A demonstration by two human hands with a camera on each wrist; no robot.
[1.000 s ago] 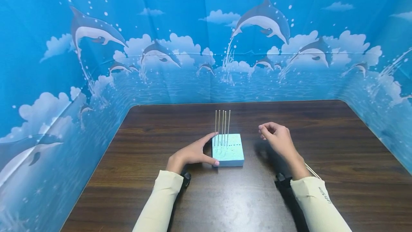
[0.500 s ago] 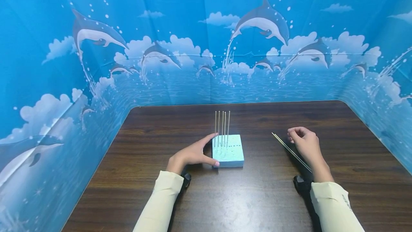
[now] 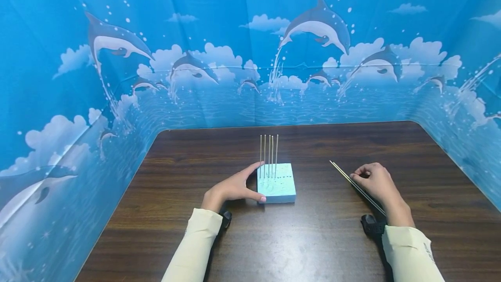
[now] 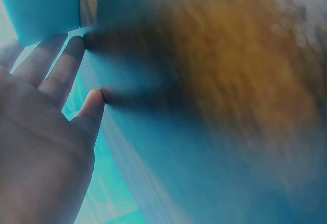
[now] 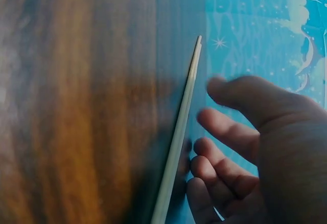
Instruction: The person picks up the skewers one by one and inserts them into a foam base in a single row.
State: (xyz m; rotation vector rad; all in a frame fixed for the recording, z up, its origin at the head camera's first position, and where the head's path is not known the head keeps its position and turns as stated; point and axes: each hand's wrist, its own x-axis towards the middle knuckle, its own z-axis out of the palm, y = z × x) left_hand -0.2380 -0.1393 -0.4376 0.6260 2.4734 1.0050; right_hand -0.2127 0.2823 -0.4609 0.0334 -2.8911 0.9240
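A light blue foam block [image 3: 278, 187] lies on the dark wooden table [image 3: 297, 238], with several thin sticks [image 3: 268, 156] standing upright in its back left part. My left hand [image 3: 234, 187] rests against the block's left side, its index finger at the back corner and its thumb at the front corner. In the left wrist view its fingers [image 4: 66, 66] are straight. To the right, a pair of loose sticks [image 3: 354, 182] lies slanted on the table. My right hand [image 3: 376, 182] sits over their near end. Loosely curled fingertips [image 5: 204, 165] touch the sticks [image 5: 179, 132], while the thumb is apart.
A blue dolphin-print screen [image 3: 250, 55] walls the table at the back and on both sides. Bare wood stretches between the block and the loose sticks, and along the table's front.
My right hand has moved from beside the block, rightward and down to the table by the loose sticks, which have come into view there. The left hand and block have not moved.
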